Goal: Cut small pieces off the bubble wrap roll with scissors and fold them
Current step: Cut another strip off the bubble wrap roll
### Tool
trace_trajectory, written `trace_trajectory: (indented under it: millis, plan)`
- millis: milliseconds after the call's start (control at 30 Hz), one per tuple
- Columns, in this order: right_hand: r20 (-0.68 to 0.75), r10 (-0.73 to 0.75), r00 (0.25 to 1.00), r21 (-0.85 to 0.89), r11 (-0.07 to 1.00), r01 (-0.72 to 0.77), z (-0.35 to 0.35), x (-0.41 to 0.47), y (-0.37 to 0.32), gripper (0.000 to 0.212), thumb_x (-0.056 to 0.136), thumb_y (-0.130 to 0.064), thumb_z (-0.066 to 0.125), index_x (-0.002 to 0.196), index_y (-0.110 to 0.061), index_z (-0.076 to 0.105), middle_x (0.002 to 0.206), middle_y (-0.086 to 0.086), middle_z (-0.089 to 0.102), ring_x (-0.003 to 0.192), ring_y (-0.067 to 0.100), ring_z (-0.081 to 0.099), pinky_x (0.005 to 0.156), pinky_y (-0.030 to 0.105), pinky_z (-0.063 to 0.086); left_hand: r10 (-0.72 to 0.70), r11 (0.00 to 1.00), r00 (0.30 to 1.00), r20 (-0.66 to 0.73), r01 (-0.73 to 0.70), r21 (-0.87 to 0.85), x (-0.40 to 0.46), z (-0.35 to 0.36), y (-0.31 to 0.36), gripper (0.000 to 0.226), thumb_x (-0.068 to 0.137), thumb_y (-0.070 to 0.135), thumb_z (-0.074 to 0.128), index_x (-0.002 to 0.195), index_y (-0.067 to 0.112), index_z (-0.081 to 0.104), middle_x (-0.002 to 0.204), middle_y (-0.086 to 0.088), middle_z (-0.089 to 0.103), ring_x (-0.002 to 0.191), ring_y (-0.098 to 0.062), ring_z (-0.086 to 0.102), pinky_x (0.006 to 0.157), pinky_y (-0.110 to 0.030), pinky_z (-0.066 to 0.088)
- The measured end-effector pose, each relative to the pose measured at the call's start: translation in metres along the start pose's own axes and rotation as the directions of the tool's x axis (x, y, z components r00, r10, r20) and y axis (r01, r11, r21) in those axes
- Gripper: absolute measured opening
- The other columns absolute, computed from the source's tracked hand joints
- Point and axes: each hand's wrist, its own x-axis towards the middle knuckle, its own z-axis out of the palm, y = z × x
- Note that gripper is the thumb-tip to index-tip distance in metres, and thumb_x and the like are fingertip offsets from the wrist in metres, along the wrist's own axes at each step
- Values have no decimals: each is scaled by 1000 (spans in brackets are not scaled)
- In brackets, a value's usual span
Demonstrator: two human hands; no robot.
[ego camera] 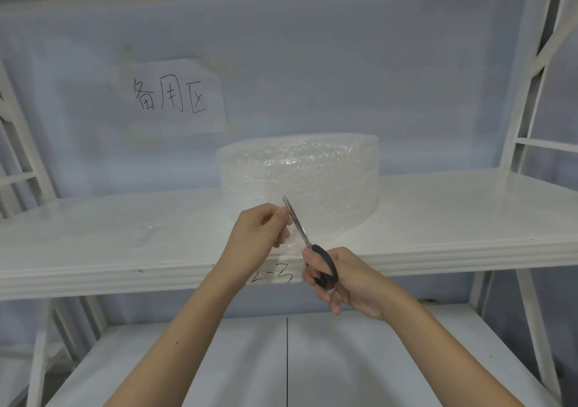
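A clear bubble wrap roll (306,172) lies flat on the white middle shelf (453,219). Its loose end hangs toward me over the shelf's front edge. My left hand (259,231) pinches this loose sheet (289,250) between thumb and fingers. My right hand (344,278) grips black-handled scissors (312,250). Their steel blades point up and away, nearly closed, running through the sheet just right of my left fingertips.
A small folded piece of bubble wrap (147,233) rests on the shelf at the left. A paper sign with handwriting (175,97) is stuck on the back wall. White rack uprights stand at both sides, and a lower shelf (281,359) lies beneath my arms.
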Motion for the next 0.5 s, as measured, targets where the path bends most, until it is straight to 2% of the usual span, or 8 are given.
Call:
trace_trajectory:
  millis: [233,500]
  plan:
    - [0,29,1000,-5,1000,-29,0,-5,2,47,81,-52,64,70,-9,49,72,3,52,46,18,43,33,22,39,-38,996,999,9,39,-77,1,2,-2,32,100,20,51,73,9,63,56,3,55,52,-10,52,58,-22,48]
    - [9,33,999,20,999,-33,1,-9,9,44,81,-51,65,72,-10,49,72,2,52,46,17,43,32,22,39,-82,984,997,13,83,-159,2,1,-1,34,100,22,52,70,10,63,60,0,54,52,-14,52,57,-23,48]
